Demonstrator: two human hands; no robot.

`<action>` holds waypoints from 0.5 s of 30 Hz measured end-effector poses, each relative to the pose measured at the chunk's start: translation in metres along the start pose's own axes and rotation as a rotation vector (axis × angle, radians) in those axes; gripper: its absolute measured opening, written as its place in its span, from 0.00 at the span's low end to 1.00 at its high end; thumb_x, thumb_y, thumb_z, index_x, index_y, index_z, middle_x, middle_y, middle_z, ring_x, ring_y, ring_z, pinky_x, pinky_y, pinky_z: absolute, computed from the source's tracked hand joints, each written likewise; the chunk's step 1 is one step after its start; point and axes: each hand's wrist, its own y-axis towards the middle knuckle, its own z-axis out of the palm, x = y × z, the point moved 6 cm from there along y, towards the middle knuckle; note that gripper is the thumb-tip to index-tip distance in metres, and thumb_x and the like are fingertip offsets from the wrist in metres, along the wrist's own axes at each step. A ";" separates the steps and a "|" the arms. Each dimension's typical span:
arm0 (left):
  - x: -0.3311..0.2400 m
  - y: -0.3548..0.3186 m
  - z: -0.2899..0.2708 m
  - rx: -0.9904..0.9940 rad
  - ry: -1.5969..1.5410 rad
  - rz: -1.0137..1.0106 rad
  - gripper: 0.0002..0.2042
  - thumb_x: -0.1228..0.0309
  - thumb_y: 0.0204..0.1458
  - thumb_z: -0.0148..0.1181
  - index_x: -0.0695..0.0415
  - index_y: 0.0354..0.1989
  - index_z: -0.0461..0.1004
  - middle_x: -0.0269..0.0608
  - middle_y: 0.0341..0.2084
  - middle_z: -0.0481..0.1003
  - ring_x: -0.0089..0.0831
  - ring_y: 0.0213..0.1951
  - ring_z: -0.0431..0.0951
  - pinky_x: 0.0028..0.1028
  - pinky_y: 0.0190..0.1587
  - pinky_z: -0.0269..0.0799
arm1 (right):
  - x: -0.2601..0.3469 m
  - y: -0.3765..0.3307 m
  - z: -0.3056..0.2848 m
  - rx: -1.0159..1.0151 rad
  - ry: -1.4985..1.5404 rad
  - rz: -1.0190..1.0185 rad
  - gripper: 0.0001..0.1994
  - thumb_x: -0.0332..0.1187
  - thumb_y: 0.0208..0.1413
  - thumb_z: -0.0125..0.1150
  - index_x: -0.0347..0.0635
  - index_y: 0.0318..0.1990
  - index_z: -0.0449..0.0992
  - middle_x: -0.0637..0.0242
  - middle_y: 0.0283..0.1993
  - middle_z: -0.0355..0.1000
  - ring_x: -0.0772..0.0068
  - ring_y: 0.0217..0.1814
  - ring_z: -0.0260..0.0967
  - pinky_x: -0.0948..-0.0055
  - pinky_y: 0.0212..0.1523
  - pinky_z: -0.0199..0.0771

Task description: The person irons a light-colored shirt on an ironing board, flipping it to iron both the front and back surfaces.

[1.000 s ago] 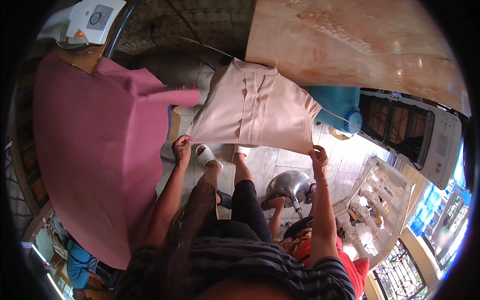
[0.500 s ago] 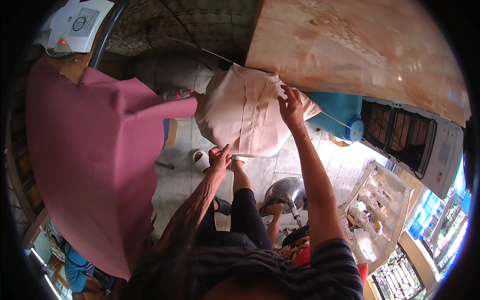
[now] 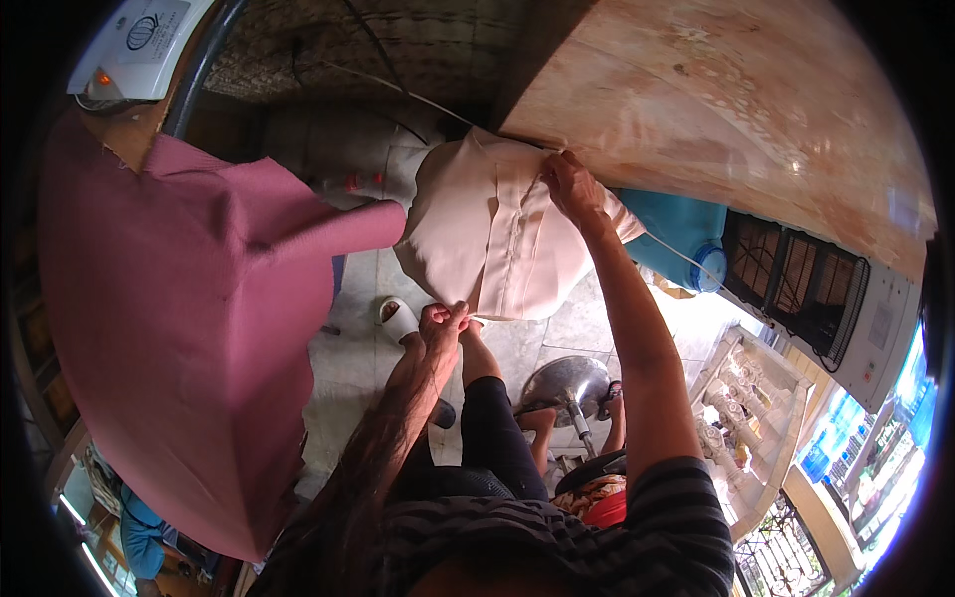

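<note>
A pale pink piece of sewn cloth (image 3: pixel 458 214), rounded in outline with seam strips running down its middle, hangs spread out in front of me. My left hand (image 3: pixel 444 324) is closed at its near edge, with the thumb and fingertips pinching the cloth. At the far right part of the cloth, my right hand (image 3: pixel 574 189) is closed in a pinch on it, fingers bent inward. A thin cord passes behind the cloth and comes out on its right side.
A mauve cloth (image 3: pixel 179 328) drapes over a surface on the left. A white device (image 3: pixel 129 50) with an orange light stands at the upper left. A marbled panel (image 3: pixel 716 99) fills the upper right, by a blue container (image 3: pixel 671 234) and a white heater-like appliance (image 3: pixel 796 269). A round metal stool base (image 3: pixel 565 388) rests on the tiled floor.
My right hand has closed from spread fingers into a pinch on the cloth. My left fingers have curled tighter at the near edge. The view has shifted slightly.
</note>
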 end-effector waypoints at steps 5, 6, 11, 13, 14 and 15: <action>-0.008 0.002 -0.004 0.061 0.128 0.153 0.17 0.71 0.48 0.73 0.58 0.36 0.66 0.38 0.28 0.76 0.27 0.28 0.77 0.27 0.34 0.78 | 0.021 0.004 0.006 -0.065 0.116 -0.076 0.04 0.32 0.53 0.61 0.46 0.36 0.73 0.56 0.40 0.73 0.45 0.42 0.73 0.50 0.40 0.73; -0.007 0.002 -0.005 0.077 0.110 0.183 0.17 0.71 0.48 0.73 0.58 0.35 0.65 0.38 0.27 0.75 0.27 0.28 0.77 0.26 0.33 0.77 | 0.022 0.004 0.008 -0.075 0.132 -0.067 0.05 0.32 0.54 0.61 0.46 0.36 0.73 0.56 0.40 0.73 0.44 0.41 0.74 0.50 0.40 0.73; -0.008 0.002 -0.007 0.155 0.045 0.283 0.17 0.75 0.49 0.71 0.56 0.33 0.63 0.37 0.25 0.74 0.26 0.26 0.77 0.25 0.31 0.76 | 0.017 -0.004 0.015 -0.077 0.135 0.013 0.05 0.34 0.54 0.61 0.48 0.37 0.75 0.56 0.40 0.74 0.45 0.41 0.74 0.51 0.40 0.74; -0.009 0.004 -0.007 0.156 0.080 0.335 0.16 0.77 0.50 0.70 0.55 0.33 0.62 0.36 0.23 0.73 0.25 0.26 0.76 0.24 0.30 0.76 | 0.015 -0.002 0.016 -0.065 0.162 -0.021 0.05 0.35 0.55 0.61 0.48 0.36 0.76 0.57 0.39 0.75 0.46 0.41 0.75 0.52 0.40 0.74; -0.010 0.005 -0.007 0.157 0.097 0.361 0.16 0.78 0.50 0.69 0.55 0.33 0.62 0.35 0.23 0.72 0.25 0.26 0.76 0.24 0.30 0.75 | 0.013 0.000 0.017 -0.045 0.166 -0.022 0.04 0.35 0.55 0.61 0.49 0.36 0.77 0.58 0.39 0.75 0.47 0.41 0.75 0.52 0.40 0.74; -0.010 0.005 -0.008 0.150 0.101 0.387 0.16 0.78 0.50 0.69 0.55 0.33 0.62 0.35 0.23 0.72 0.25 0.25 0.75 0.24 0.29 0.75 | 0.012 0.002 0.017 -0.026 0.171 -0.023 0.04 0.35 0.54 0.61 0.49 0.36 0.77 0.58 0.39 0.75 0.47 0.41 0.75 0.53 0.40 0.75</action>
